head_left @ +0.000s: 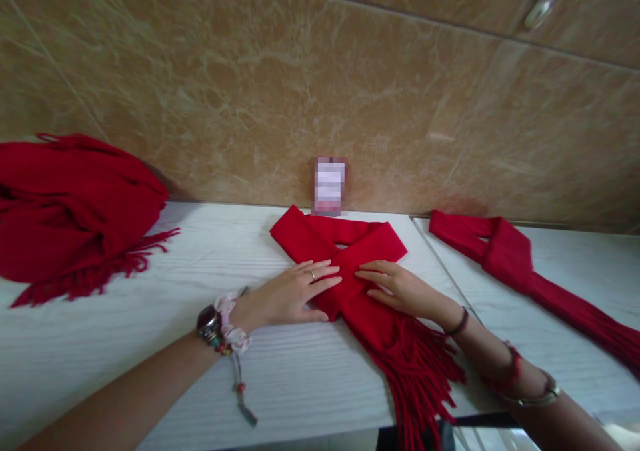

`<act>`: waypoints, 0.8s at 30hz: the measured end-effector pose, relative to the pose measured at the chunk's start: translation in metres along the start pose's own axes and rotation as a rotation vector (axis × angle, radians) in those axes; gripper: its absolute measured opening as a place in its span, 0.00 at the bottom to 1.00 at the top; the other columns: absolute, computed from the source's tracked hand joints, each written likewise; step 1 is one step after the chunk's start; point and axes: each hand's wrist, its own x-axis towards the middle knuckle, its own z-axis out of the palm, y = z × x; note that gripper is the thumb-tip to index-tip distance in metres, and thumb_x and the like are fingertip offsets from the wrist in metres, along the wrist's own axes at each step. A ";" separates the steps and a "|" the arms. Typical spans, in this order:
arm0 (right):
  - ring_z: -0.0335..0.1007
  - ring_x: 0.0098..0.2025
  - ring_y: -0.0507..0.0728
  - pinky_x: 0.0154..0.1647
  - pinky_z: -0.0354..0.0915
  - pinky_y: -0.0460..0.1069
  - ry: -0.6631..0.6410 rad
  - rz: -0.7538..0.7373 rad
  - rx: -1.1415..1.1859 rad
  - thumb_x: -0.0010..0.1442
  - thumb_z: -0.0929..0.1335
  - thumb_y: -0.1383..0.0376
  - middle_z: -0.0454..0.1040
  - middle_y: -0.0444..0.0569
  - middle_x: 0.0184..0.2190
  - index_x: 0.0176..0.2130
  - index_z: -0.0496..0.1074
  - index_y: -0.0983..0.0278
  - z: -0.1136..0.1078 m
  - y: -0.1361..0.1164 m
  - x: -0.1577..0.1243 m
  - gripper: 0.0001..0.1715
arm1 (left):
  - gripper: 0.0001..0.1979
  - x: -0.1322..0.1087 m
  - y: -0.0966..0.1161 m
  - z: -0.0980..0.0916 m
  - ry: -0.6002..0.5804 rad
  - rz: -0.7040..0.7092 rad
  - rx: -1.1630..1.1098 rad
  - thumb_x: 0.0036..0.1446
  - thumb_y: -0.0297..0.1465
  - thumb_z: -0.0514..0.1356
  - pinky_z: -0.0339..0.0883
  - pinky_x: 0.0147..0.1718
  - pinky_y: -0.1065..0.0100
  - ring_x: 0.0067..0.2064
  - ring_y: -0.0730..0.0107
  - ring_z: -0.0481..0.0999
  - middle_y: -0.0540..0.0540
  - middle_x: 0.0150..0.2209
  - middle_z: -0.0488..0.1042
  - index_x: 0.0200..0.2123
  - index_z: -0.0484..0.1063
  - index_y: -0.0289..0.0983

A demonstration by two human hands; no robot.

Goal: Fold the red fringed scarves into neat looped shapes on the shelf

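Observation:
A red fringed scarf [345,304] lies on the white wood-grain table [240,237], folded so that its two sides cross in the middle. Its fringe hangs toward the near edge. My left hand [295,291] rests flat on the left side of the crossing, fingers stretched out, a ring on one finger. On the right side, my right hand [400,287] lies with its fingertips on the cloth, fingers spread. Neither hand grips the scarf; both press lightly on top.
At the left is a bunched pile of red fringed scarves [75,204]. A second folded red scarf [510,251] lies at the right, beyond the table seam. A small blurred card or box [330,185] stands against the brown marbled wall [225,91].

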 end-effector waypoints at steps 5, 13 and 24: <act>0.66 0.53 0.59 0.53 0.66 0.56 0.033 0.044 -0.013 0.63 0.61 0.66 0.71 0.57 0.50 0.53 0.68 0.66 0.001 0.008 -0.002 0.20 | 0.27 0.000 0.005 -0.003 0.038 0.091 0.124 0.57 0.39 0.58 0.51 0.59 0.52 0.60 0.57 0.61 0.38 0.58 0.64 0.58 0.59 0.39; 0.61 0.58 0.58 0.59 0.60 0.57 0.025 0.141 -0.099 0.63 0.59 0.69 0.68 0.54 0.55 0.55 0.66 0.64 0.013 0.037 -0.003 0.22 | 0.20 0.009 0.013 0.000 0.123 0.119 0.177 0.57 0.29 0.56 0.65 0.48 0.62 0.47 0.64 0.70 0.43 0.45 0.71 0.54 0.64 0.39; 0.58 0.60 0.58 0.60 0.58 0.57 0.010 0.188 -0.078 0.62 0.59 0.69 0.65 0.55 0.57 0.57 0.64 0.65 0.016 0.042 -0.004 0.24 | 0.07 0.025 0.030 0.013 0.321 0.256 0.349 0.58 0.22 0.54 0.63 0.47 0.64 0.45 0.68 0.70 0.46 0.39 0.73 0.31 0.71 0.33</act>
